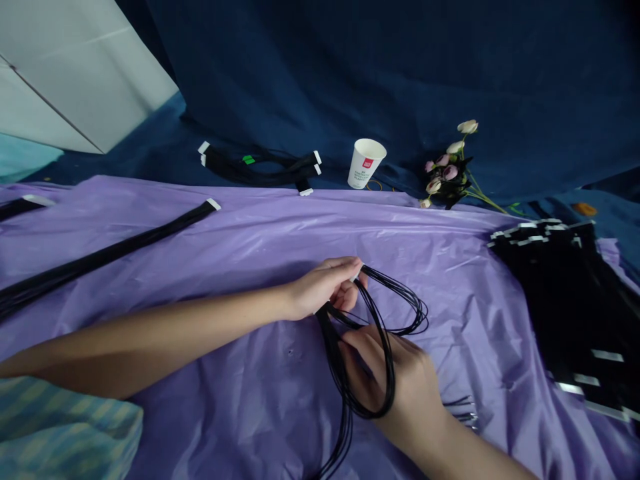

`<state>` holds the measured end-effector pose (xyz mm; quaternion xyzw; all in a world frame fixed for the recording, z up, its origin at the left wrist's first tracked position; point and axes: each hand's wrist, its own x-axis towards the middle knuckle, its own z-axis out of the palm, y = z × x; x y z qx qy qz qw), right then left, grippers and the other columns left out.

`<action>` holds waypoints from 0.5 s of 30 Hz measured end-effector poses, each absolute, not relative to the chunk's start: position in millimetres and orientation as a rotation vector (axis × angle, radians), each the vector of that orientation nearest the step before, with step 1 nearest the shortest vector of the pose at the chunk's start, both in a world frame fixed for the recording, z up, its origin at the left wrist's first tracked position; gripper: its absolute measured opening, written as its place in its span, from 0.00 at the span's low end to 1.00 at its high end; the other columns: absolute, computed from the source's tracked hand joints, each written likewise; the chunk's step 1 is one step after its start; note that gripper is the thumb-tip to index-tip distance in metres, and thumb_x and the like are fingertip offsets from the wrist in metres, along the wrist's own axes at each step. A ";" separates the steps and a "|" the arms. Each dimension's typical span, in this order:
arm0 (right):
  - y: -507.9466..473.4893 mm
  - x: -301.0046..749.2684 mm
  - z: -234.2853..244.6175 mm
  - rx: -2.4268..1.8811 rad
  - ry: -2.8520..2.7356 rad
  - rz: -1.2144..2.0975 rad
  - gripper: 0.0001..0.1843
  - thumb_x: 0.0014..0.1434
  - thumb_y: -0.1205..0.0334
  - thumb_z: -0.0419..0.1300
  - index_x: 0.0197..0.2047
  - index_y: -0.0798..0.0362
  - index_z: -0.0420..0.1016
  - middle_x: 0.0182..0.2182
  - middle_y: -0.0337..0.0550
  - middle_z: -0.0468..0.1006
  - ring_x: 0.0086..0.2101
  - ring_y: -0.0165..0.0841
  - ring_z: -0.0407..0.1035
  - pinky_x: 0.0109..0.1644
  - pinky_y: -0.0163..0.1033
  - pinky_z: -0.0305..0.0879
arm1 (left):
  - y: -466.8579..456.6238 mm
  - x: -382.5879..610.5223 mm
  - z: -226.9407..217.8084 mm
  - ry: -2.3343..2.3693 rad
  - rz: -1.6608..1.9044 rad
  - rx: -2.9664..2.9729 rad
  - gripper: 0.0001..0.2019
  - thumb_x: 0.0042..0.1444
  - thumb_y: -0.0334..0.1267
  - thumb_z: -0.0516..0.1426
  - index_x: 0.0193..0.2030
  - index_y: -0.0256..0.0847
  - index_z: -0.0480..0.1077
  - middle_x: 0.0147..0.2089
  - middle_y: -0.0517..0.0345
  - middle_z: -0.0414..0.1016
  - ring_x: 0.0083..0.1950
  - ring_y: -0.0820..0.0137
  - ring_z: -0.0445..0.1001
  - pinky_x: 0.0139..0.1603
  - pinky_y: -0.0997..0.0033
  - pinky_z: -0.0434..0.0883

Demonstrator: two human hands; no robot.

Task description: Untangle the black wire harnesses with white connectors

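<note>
In the middle of the head view, my left hand point(333, 288) pinches a white connector at the end of a bundle of thin black wires point(391, 360). The bundle bends into loops, one reaching out to the right and another hanging over my right hand point(400, 377). My right hand is closed around the wires just below the left one, its fingers partly hidden by the loop. More of the strands trail down to the bottom edge. Beside my right wrist, loose wire ends point(465, 413) with metallic tips lie on the purple sheet point(260, 400).
A large pile of black wire harnesses point(555, 293) with white connectors lies at the right. One straight harness point(125, 250) stretches across the left. Along the back are a coiled harness point(250, 170), a paper cup point(365, 170) and artificial flowers point(447, 173) before a dark blue cloth point(350, 67).
</note>
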<state>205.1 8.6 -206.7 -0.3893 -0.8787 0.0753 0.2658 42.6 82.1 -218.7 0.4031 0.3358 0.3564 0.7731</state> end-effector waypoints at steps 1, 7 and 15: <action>8.7 205.1 -206.9 -1.052 -2.376 0.184 0.07 0.62 0.69 0.55 0.33 0.54 0.73 0.23 0.38 0.72 0.21 0.28 0.66 0.26 0.34 0.56 | 81.8 42.6 -218.1 0.728 0.770 0.876 0.17 0.66 0.46 0.46 0.34 0.36 0.65 0.14 0.64 0.61 0.16 0.78 0.58 0.18 0.81 0.56; 8.6 207.5 -210.0 -1.106 -2.344 0.237 0.08 0.63 0.67 0.53 0.32 0.54 0.71 0.23 0.38 0.71 0.20 0.28 0.66 0.26 0.35 0.54 | 81.5 42.3 -216.3 0.772 0.761 0.895 0.17 0.65 0.48 0.46 0.35 0.37 0.65 0.15 0.64 0.62 0.17 0.78 0.58 0.19 0.80 0.56; 26.4 226.8 -180.5 -1.283 -1.988 1.420 0.07 0.64 0.58 0.55 0.41 0.52 0.70 0.23 0.34 0.65 0.22 0.25 0.58 0.25 0.30 0.55 | 80.5 41.9 -219.4 0.784 0.765 0.937 0.17 0.64 0.51 0.47 0.37 0.38 0.64 0.15 0.64 0.63 0.17 0.76 0.59 0.20 0.78 0.56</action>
